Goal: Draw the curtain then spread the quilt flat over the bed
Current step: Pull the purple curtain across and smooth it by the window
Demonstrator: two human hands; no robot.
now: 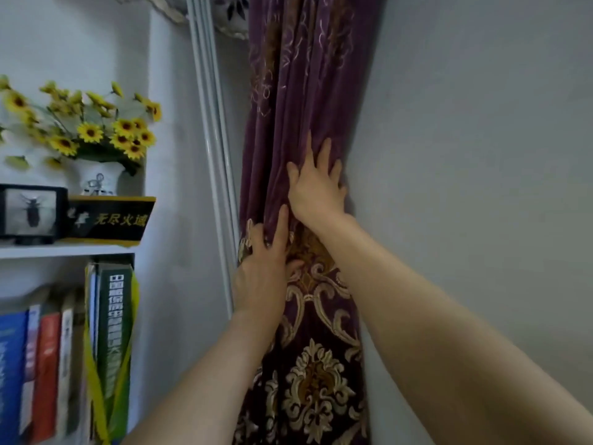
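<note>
A dark purple curtain (288, 101) with gold embroidered patterns hangs bunched in the corner, between a white window frame and the grey wall. My left hand (261, 268) presses against its left folds at mid height, fingers partly tucked into the fabric. Higher up, my right hand (316, 184) lies on the bunch with fingers spread and curling round its right side by the wall. Neither the bed nor the quilt is in view.
A white shelf unit (64, 250) stands at the left with a vase of yellow sunflowers (96, 130), a framed insect picture (30, 211) and a row of books (64, 354) below. White window rails (215, 149) run beside the curtain. The grey wall (481, 155) fills the right.
</note>
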